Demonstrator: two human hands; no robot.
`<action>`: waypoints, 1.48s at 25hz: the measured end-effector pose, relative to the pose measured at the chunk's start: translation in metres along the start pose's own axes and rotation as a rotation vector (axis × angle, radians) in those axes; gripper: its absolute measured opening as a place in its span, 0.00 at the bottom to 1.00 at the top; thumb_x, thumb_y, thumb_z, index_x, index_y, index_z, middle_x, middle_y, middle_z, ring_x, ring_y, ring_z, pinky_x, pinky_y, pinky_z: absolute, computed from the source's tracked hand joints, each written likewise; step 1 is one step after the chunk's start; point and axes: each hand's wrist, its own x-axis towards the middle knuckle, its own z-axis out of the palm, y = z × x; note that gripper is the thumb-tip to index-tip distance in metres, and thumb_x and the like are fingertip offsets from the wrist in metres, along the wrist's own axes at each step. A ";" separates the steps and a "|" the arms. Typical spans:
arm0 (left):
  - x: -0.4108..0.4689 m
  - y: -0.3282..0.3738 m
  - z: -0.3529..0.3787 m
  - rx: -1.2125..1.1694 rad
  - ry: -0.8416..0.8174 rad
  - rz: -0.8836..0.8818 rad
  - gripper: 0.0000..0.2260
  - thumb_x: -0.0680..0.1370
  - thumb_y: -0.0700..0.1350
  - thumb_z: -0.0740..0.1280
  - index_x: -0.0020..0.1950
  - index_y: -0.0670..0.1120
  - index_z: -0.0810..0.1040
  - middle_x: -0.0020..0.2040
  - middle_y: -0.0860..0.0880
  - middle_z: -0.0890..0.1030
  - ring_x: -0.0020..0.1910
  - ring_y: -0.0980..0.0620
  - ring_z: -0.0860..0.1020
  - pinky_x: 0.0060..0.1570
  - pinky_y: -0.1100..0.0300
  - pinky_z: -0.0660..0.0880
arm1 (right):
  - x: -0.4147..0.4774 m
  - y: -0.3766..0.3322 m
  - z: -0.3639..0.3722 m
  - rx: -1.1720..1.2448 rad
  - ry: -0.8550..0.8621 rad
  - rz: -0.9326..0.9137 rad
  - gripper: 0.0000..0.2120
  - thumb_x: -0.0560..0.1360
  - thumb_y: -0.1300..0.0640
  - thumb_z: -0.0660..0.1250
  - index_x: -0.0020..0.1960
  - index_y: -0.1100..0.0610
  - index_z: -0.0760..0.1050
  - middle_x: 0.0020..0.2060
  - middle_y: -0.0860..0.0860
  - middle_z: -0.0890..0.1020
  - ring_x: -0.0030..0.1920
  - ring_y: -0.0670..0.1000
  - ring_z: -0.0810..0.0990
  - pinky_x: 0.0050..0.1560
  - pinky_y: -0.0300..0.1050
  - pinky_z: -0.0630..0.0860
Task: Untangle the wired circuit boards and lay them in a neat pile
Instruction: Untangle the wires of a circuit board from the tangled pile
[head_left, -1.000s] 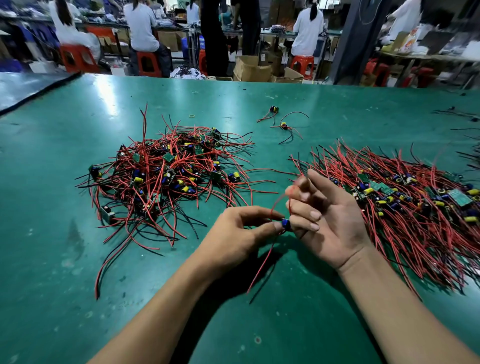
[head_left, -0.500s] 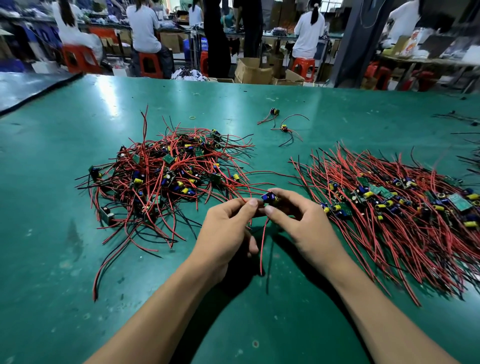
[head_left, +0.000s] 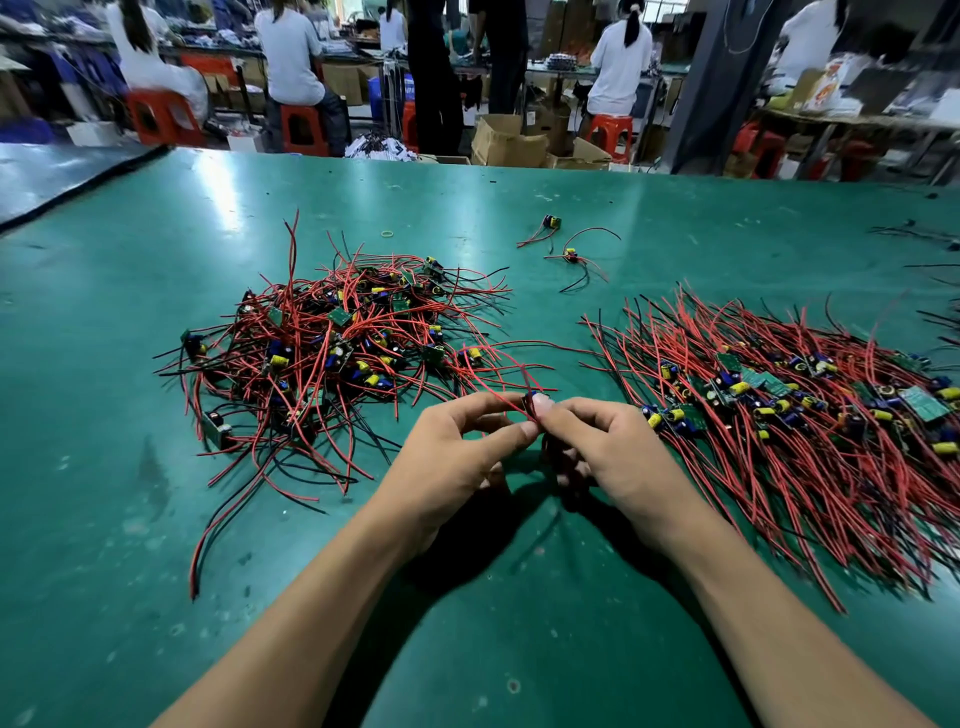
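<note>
A tangled heap of small green circuit boards with red and black wires (head_left: 332, 353) lies on the green table at the left. To the right spreads a flatter pile of wired boards (head_left: 789, 415), their wires mostly running one way. Between the two, my left hand (head_left: 457, 457) and my right hand (head_left: 608, 457) meet fingertip to fingertip and both pinch one small wired board (head_left: 531, 404). Its red wire runs up and left toward the heap. Most of the board is hidden by my fingers.
Two loose wired boards (head_left: 551, 223) (head_left: 571, 256) and a small rubber band (head_left: 387, 234) lie farther back. More black wires (head_left: 914, 231) lie at the far right edge. Beyond the table's far edge (head_left: 467, 163), people sit on red stools among cardboard boxes.
My right hand has turned from palm-up to palm-down and closed in on the board. Both hands have moved forward, and the held board's wires now point toward the heap.
</note>
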 end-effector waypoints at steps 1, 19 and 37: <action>0.000 0.000 0.000 -0.016 0.002 0.002 0.06 0.75 0.41 0.73 0.49 0.52 0.85 0.39 0.50 0.78 0.27 0.53 0.68 0.26 0.66 0.64 | 0.000 -0.001 0.001 -0.004 -0.005 -0.005 0.21 0.70 0.37 0.68 0.34 0.55 0.79 0.27 0.55 0.76 0.26 0.53 0.71 0.25 0.41 0.67; 0.003 -0.001 -0.004 -0.133 0.054 -0.034 0.07 0.77 0.38 0.69 0.42 0.46 0.85 0.28 0.52 0.78 0.21 0.58 0.68 0.22 0.68 0.66 | -0.005 -0.008 0.003 0.073 -0.084 0.073 0.12 0.80 0.57 0.66 0.41 0.57 0.83 0.32 0.52 0.82 0.26 0.48 0.75 0.24 0.40 0.68; 0.004 -0.004 -0.003 -0.117 0.050 -0.009 0.05 0.74 0.43 0.72 0.47 0.42 0.83 0.30 0.52 0.79 0.22 0.58 0.70 0.23 0.68 0.67 | -0.005 -0.007 0.004 0.065 -0.090 0.085 0.13 0.79 0.56 0.67 0.36 0.51 0.82 0.28 0.49 0.77 0.26 0.47 0.73 0.26 0.40 0.69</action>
